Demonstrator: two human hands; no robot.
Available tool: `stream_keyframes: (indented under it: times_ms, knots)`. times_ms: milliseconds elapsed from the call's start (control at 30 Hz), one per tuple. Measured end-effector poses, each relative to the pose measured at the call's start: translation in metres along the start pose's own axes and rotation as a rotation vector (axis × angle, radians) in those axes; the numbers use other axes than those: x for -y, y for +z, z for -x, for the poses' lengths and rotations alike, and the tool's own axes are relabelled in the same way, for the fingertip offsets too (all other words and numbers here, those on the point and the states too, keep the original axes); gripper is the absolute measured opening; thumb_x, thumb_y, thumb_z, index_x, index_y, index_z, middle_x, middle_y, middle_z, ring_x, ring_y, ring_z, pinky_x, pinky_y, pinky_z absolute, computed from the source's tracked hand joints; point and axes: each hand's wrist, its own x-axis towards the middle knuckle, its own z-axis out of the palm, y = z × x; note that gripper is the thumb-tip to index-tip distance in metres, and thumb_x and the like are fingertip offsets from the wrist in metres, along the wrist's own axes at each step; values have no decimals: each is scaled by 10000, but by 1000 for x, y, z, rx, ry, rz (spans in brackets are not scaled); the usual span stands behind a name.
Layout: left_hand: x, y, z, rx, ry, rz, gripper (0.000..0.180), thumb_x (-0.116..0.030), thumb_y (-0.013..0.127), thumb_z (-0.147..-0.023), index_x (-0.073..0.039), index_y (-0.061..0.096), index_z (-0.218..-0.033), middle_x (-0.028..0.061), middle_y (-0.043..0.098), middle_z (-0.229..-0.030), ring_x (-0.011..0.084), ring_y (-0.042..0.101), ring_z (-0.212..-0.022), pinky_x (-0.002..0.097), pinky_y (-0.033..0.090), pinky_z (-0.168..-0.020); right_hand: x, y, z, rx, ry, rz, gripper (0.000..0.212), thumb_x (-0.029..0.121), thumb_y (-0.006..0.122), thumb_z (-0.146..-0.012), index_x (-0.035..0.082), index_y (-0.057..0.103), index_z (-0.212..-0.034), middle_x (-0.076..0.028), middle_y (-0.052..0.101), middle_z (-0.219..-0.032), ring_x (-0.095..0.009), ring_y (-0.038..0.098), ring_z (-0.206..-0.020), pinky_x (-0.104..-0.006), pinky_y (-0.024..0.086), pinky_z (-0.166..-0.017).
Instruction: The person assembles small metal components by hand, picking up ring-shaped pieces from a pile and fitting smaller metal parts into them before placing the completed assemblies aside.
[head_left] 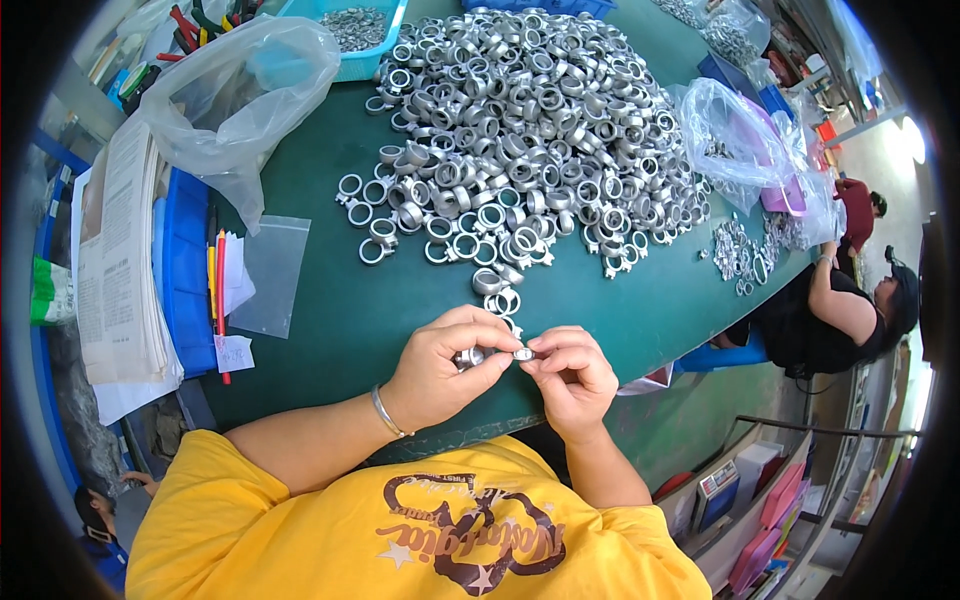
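Observation:
Close to the table's near edge, my left hand (446, 362) is closed around a silver metal ring clamp (468, 358), most of it hidden by the fingers. My right hand (572, 378) pinches thumb against forefinger at the small flat end (523, 354) that sticks out between both hands. Whether that end belongs to the same clamp I cannot make out. Just beyond my fingertips, a short line of loose ring clamps (503, 300) leads up to a large heap of silver ring clamps (540, 120) on the green tabletop (330, 330).
On the left stand a clear plastic bag (235, 110), a blue tray (188, 270) with papers, and pens (220, 300). A light-blue basket (365, 65) holds small parts. Small metal pieces (740, 255) and bags (725, 135) lie right. A person in black (830, 320) sits at the right edge.

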Motion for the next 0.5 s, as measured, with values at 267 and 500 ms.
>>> stream_keyframes:
  times_ms: [267,500]
  knots:
    - [-4,2,-1,-17,-74,23,127,35,632,-742,-29,653,-850,83,608,-918,169,608,-837,252,485,-743,-2,-2,-2,16,-78,51,195,-115,688,-663,24,562,-719,-108,619,-829,-202,583,-756,-272,481,-644]
    - [0,0,-1,-38,-22,-3,109,62,583,-780,-6,618,-856,73,573,-933,92,594,-668,189,479,-578,2,0,-2,31,-62,58,198,-112,688,-665,26,559,-724,-114,617,-827,-203,580,-749,-271,479,-632]
